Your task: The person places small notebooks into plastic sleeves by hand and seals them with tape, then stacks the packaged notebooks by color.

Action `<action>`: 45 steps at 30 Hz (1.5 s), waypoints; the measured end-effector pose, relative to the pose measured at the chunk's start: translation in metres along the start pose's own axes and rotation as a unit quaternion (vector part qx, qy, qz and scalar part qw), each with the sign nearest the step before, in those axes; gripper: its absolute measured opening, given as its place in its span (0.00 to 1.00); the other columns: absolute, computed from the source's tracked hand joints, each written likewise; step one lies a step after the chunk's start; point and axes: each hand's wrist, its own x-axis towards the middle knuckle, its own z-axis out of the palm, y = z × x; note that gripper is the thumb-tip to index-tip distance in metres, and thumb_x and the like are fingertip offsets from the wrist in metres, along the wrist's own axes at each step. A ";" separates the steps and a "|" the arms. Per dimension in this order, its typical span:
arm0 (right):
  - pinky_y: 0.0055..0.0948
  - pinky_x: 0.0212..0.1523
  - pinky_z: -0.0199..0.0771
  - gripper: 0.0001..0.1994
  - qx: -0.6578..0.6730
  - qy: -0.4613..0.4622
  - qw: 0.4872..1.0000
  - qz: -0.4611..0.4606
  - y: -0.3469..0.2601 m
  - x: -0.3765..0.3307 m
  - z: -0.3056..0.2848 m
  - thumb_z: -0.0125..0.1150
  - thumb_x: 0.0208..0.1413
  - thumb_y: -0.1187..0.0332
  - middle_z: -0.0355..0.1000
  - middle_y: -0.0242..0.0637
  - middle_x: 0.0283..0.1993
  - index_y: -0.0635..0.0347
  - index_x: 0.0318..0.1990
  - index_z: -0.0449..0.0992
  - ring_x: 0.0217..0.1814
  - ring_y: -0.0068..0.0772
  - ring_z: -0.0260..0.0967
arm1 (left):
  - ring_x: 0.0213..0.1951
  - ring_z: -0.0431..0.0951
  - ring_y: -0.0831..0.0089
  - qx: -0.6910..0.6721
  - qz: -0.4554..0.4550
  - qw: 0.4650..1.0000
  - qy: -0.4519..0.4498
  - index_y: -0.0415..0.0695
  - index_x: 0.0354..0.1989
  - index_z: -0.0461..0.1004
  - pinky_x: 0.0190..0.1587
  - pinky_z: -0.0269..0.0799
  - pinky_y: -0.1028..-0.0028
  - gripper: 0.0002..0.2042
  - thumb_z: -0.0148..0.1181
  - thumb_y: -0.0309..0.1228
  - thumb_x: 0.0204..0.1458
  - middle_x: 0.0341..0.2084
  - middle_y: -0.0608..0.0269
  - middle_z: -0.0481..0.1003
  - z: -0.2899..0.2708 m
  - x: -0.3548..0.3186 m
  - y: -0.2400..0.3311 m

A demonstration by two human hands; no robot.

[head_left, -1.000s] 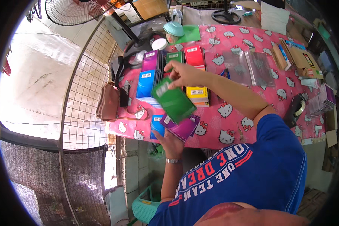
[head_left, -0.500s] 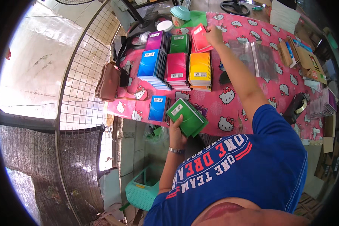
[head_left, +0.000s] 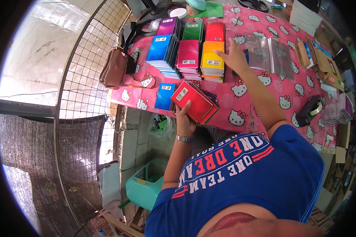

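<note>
My left hand (head_left: 184, 118) grips a small fan of spiral notebooks at the table's near edge. A red notebook (head_left: 194, 102) lies uppermost, with a green edge showing beneath it. My right hand (head_left: 235, 58) is at the right side of the yellow notebook stack (head_left: 213, 55), thumb and fingers apart, the thumb over its top cover. Behind that stands a red notebook stack (head_left: 215, 31). Alongside are magenta (head_left: 188, 52), blue (head_left: 160, 48), green (head_left: 192, 31) and purple (head_left: 167, 25) stacks. A blue notebook (head_left: 165, 95) lies left of my held bunch, next to a partly hidden purple one.
Clear plastic sleeves (head_left: 261, 53) lie right of the stacks. A tape dispenser (head_left: 309, 110) and wrapped notebooks (head_left: 339, 108) are at the right. A brown bag (head_left: 114, 69) sits by the wire grille (head_left: 85, 67) at left. A turquoise stool (head_left: 146, 183) stands below.
A red notebook now tops the bunch in my left hand, where green was uppermost. My right hand has come back from the red stack, its fingers now apart by the yellow one.
</note>
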 end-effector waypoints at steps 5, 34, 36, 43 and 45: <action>0.35 0.44 0.73 0.20 0.083 -0.096 0.988 0.084 0.006 -0.004 -0.009 0.67 0.47 0.63 0.75 0.47 0.38 0.66 0.44 0.73 0.38 0.48 0.74 | 0.49 0.75 0.60 0.002 -0.039 0.999 0.010 0.41 0.57 0.62 0.51 0.75 0.60 0.22 0.57 0.31 0.55 0.50 0.54 0.72 -0.026 -0.010 -0.009; 0.34 0.50 0.69 0.11 0.324 -0.565 0.680 -0.337 -0.143 -0.025 -0.004 0.61 0.42 0.82 0.74 0.40 0.41 0.62 0.36 0.76 0.50 0.38 0.71 | 0.57 0.69 0.58 -0.135 -0.137 0.975 -0.110 0.45 0.64 0.57 0.59 0.64 0.55 0.44 0.40 0.70 0.50 0.57 0.54 0.66 -0.051 -0.025 0.010; 0.33 0.46 0.70 0.12 0.299 -0.538 0.665 -0.423 -0.140 -0.023 0.015 0.57 0.42 0.82 0.74 0.38 0.42 0.62 0.37 0.77 0.47 0.36 0.71 | 0.55 0.72 0.58 -0.140 -0.193 0.966 -0.097 0.40 0.63 0.56 0.56 0.68 0.56 0.46 0.47 0.68 0.47 0.55 0.54 0.68 -0.069 -0.038 0.009; 0.42 0.47 0.72 0.14 0.182 -0.188 0.940 -0.220 -0.169 0.101 0.082 0.51 0.46 0.75 0.75 0.45 0.43 0.56 0.40 0.79 0.49 0.47 0.71 | 0.49 0.76 0.61 -0.005 -0.205 0.978 -0.027 0.38 0.58 0.61 0.52 0.73 0.61 0.28 0.61 0.28 0.47 0.49 0.54 0.72 -0.089 -0.050 0.003; 0.44 0.51 0.70 0.18 0.099 -0.195 0.938 -0.267 -0.170 0.134 0.103 0.50 0.47 0.75 0.73 0.43 0.49 0.53 0.46 0.77 0.54 0.45 0.69 | 0.48 0.76 0.61 0.015 -0.182 0.983 -0.025 0.38 0.57 0.62 0.51 0.74 0.61 0.26 0.60 0.27 0.48 0.49 0.54 0.73 -0.076 -0.051 0.006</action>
